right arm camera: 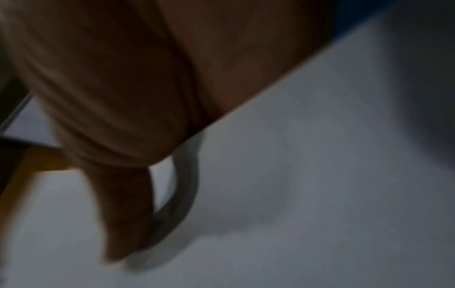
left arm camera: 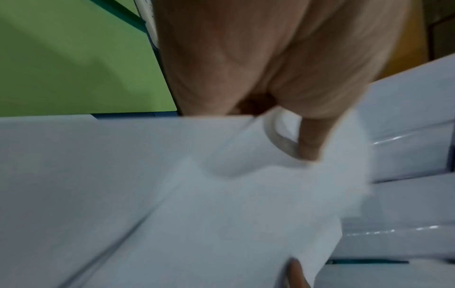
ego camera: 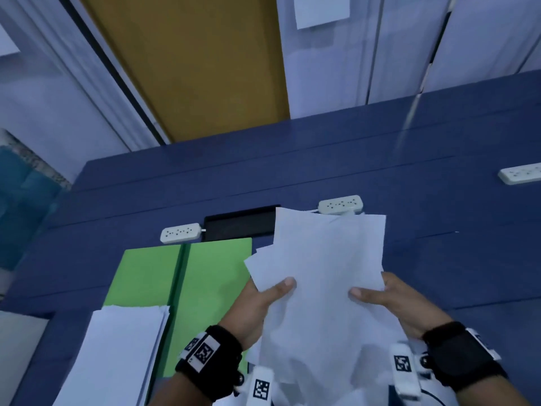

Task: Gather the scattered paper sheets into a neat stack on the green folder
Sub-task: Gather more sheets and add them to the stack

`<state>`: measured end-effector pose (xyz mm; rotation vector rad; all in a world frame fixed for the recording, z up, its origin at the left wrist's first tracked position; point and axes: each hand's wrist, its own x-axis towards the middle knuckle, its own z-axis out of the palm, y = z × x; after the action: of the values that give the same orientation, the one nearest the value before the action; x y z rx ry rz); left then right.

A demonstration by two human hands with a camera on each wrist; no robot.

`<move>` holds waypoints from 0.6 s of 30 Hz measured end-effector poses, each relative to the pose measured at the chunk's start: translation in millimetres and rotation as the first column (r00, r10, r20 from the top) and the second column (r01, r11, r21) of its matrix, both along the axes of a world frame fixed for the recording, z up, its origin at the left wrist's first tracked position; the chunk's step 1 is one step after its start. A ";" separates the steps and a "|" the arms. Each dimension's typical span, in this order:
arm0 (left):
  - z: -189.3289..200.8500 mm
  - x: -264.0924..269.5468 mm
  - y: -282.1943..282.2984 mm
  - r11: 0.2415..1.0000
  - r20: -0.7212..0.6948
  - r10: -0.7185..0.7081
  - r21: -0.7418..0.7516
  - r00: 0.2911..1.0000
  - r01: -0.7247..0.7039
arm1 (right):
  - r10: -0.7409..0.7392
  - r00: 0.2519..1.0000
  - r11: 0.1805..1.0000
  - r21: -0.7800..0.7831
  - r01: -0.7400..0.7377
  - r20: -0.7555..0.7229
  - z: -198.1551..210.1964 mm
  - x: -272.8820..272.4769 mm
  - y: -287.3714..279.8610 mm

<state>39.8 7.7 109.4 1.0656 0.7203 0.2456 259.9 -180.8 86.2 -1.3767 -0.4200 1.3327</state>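
fingers of both hands hidden behind held paper sheets (ego camera: 325, 276); wrist views blurred

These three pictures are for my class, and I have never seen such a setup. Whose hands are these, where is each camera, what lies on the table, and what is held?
No machine here: a person works bare-handed, wearing a black band with a camera on each wrist. The wide picture comes from a camera on the head, looking down. The two blurry close-ups look along each hand at its fingers. On the blue table lie an open green folder, a paper stack overlapping its near left part, three white power strips and a black panel. The left hand and right hand both hold a loose bunch of sheets in the air, thumbs on top.
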 end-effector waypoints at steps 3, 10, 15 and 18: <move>-12.8 13.1 4.3 0.957 -0.145 0.196 0.246 0.970 -0.156 | -0.076 0.975 0.995 -0.041 0.086 0.207 -2.6 -6.9 11.5; -10.8 20.8 11.2 0.949 -0.024 0.132 0.294 0.991 -0.119 | -0.131 0.918 0.986 -0.049 0.161 0.375 -8.9 -30.3 15.0; -20.3 6.8 29.4 0.964 -0.086 -0.230 0.117 0.969 0.239 | -0.075 0.938 0.980 -0.148 0.131 0.337 -9.3 -9.8 6.9; -20.7 5.3 26.3 0.982 -0.005 -0.183 -0.036 0.983 0.183 | -0.117 0.947 0.986 -0.078 0.146 0.299 -4.0 -3.7 9.3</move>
<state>45.1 34.0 88.7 1.0921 0.6275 0.0701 256.2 -171.5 82.3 -1.6656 -0.4550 1.0540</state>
